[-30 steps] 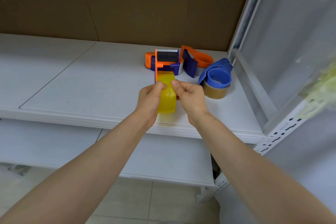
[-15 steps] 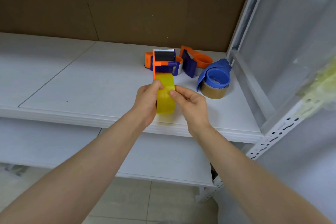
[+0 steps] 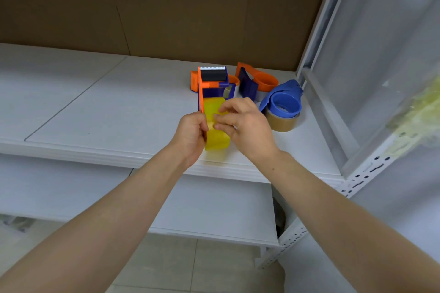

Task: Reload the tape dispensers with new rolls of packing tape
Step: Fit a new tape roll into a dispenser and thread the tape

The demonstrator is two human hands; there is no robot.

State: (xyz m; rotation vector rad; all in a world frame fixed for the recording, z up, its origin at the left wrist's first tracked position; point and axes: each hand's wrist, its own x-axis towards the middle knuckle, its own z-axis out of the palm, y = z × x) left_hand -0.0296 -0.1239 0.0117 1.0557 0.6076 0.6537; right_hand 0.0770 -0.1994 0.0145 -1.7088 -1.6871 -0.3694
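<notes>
An orange and blue tape dispenser (image 3: 209, 79) with a black roller and toothed blade sits loaded with a yellow tape roll (image 3: 217, 134), held just above the white shelf (image 3: 95, 112). My left hand (image 3: 191, 129) grips the roll and dispenser from the left side. My right hand (image 3: 242, 123) pinches the tape's surface on top of the roll with thumb and fingertips. Behind lie a second orange and blue dispenser (image 3: 256, 82) and a blue dispenser (image 3: 284, 100) on a brown tape roll (image 3: 281, 122).
A cardboard wall (image 3: 166, 12) backs the shelf. A white metal upright (image 3: 371, 169) and panel close off the right side. A lower white shelf (image 3: 209, 207) sits beneath, with tiled floor below.
My right hand has moved from the roll's right side up onto its top and now pinches at the tape. The dispenser and roll have stayed in place in my left hand.
</notes>
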